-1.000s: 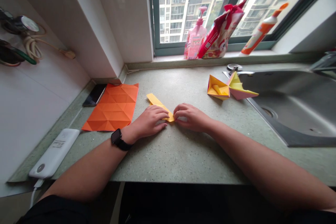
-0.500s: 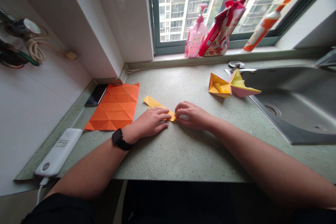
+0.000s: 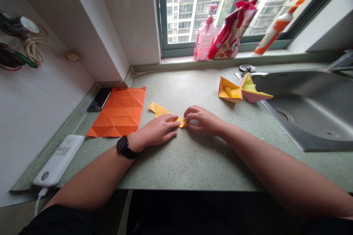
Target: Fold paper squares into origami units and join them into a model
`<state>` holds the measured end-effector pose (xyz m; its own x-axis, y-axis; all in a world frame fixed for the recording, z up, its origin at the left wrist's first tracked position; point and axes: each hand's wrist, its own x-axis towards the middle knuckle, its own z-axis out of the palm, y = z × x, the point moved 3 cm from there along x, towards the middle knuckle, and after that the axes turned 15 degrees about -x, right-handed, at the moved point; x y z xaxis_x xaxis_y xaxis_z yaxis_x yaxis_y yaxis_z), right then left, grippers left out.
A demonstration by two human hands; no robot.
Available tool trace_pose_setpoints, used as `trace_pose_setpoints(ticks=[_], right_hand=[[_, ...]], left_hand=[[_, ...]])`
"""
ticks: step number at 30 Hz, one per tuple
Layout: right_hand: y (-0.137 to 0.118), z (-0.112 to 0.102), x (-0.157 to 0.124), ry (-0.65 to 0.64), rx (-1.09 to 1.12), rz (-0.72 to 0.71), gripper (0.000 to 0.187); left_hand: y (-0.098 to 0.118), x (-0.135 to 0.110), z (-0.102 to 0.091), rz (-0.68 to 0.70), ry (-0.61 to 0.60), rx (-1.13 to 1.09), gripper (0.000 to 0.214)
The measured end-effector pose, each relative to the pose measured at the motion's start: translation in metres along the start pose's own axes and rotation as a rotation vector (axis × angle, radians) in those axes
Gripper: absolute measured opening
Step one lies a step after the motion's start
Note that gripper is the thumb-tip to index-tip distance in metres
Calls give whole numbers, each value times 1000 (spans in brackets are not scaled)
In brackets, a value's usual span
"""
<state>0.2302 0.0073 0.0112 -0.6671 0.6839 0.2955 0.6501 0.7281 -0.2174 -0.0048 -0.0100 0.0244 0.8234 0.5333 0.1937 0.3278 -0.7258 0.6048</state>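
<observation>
Yellow paper strip (image 3: 162, 112) lay on the counter (image 3: 193, 161), long axis running far-left to near-right. Left hand (image 3: 157, 132) pressed flat on it, uncurled; right hand (image 3: 202, 120) pinched its near-right tip.

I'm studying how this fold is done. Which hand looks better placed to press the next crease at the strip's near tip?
Probably the right hand: its fingertips pinch the near tip of the yellow paper strip, while the left hand lies flat over its middle, holding it on the countertop.
</observation>
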Motion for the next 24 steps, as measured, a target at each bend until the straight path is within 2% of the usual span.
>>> trace_pose_setpoints(ticks=[7,14,24], right_hand=[[-1,-2,0,-20,9,3,9],[2,3,1,0,-8,29,11],[5,9,2,26,-75,127,9]], left_hand=[[-3,-1,0,-14,-21,-59,22],[-4,-2,1,-33,20,-76,13],[-3,1,-1,-28,-3,-81,15]])
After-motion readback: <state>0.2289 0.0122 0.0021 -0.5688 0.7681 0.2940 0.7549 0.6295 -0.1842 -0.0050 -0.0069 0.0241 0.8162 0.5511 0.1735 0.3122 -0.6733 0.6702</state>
